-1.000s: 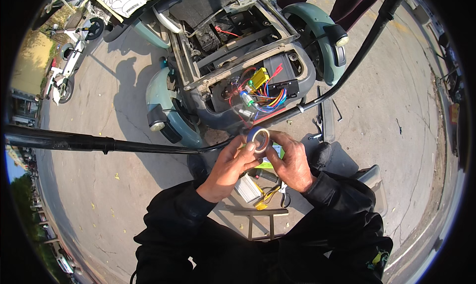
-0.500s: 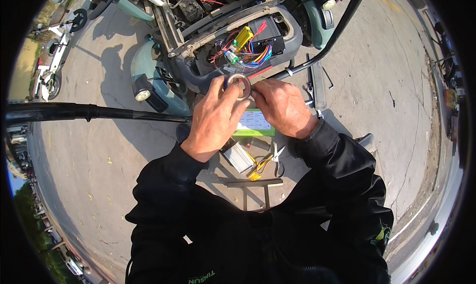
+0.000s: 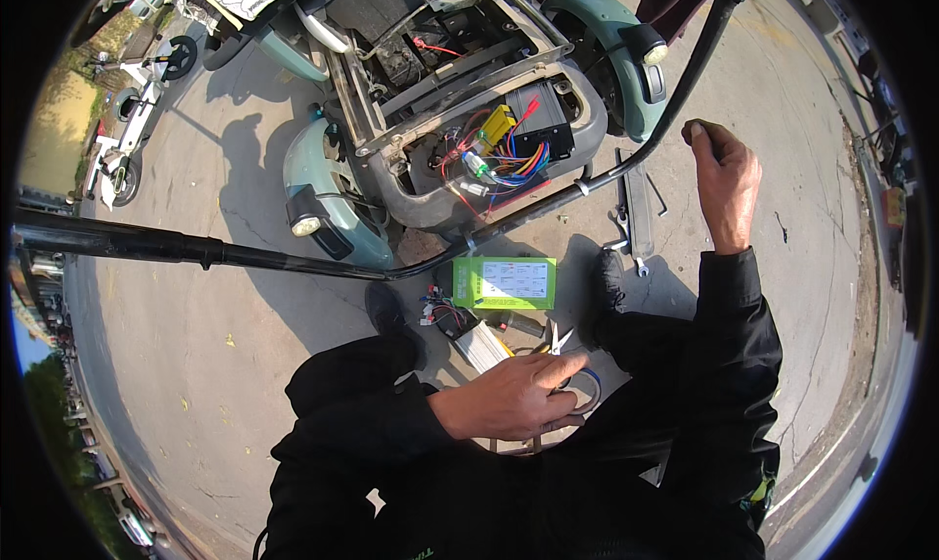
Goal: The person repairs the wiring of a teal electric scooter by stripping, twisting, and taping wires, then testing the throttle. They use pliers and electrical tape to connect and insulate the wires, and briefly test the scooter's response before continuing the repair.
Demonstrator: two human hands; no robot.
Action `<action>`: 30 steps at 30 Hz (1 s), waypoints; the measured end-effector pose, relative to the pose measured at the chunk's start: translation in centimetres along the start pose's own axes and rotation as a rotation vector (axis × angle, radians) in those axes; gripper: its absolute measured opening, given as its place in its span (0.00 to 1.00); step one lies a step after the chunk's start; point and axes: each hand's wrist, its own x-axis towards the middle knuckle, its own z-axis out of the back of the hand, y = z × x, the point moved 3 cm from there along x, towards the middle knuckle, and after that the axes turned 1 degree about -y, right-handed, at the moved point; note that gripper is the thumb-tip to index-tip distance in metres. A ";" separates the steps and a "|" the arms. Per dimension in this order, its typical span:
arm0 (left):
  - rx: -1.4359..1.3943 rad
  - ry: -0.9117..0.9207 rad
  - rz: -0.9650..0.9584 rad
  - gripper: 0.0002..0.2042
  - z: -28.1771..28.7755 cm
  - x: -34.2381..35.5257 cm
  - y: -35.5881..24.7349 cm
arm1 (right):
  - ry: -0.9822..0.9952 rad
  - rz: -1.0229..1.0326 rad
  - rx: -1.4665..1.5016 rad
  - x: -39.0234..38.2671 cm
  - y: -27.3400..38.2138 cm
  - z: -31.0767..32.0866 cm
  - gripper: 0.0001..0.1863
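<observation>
- The left hand [image 3: 514,399] grasps a roll of tape [image 3: 596,389], which has a blue outer edge; the roll is at the lower middle of the view, in front of the person's body.
- The roll is a ring, so it has no clear long axis. Its visible part curves out to the right of the fingers, and the opening seems to face roughly upward to the camera; the exact tilt I cannot tell, because the hand covers the left part.
- The left forearm comes in from the left, almost level, with the back of the hand upward and the fingers pointing to the right.
- The right hand [image 3: 726,183] is raised at the right side, well apart from the left one. Its forearm stands nearly upright in the view, and the fingers are bent inward, like a loose fist, with the thumb toward the upper left. Whether something thin is between these fingers, I cannot tell.
- Just beyond the left hand, the scissors [image 3: 558,340] show their parted blades, pointing away from the person.
- Near them lie a silver finned block [image 3: 482,348] and a green box [image 3: 533,301] with a white label.
- Farther away, coloured wires [image 3: 525,172] lie on the front of a vehicle [image 3: 398,219], behind a black bar [image 3: 249,258].
</observation>
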 end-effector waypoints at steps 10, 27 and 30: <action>0.611 0.097 0.730 0.09 -15.8 -3.2 30.1 | 0.197 -0.260 0.944 -3.7 -5.0 -2.6 0.15; -0.132 -0.137 0.893 0.12 -10.0 8.0 16.6 | 0.699 -0.367 0.903 -5.4 -4.9 -3.3 0.36; -0.676 -0.728 0.530 0.20 -2.2 7.7 7.3 | 0.994 -0.467 1.037 -6.9 -2.3 -2.8 0.36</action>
